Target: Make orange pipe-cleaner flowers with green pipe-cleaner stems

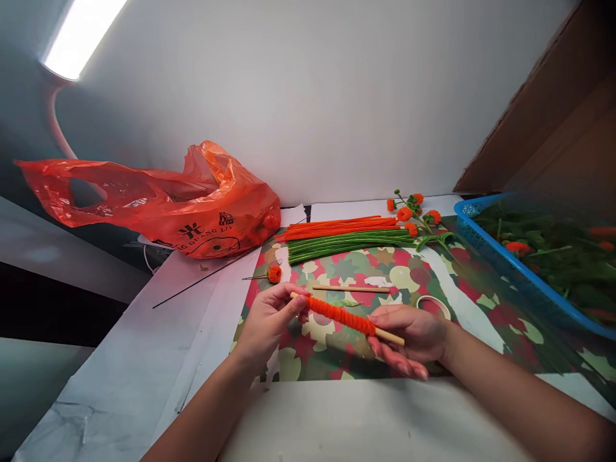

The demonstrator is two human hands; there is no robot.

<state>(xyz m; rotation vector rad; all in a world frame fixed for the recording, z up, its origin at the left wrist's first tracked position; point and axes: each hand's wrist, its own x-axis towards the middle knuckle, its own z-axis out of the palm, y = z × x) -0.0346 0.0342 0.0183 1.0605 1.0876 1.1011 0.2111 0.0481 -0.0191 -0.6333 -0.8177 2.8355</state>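
Head view: we see left hand [267,321] and right hand [414,337] fingers clamping the wooden stick [391,335], orange pipe cleaner [341,316] coiled mid-length, ends bare.

Two hands, left hand [269,317] and right hand [409,337], hold a wooden stick [392,336] wrapped in orange pipe cleaner [341,315] above a patterned mat [380,273], beside an orange plastic bag [192,205].
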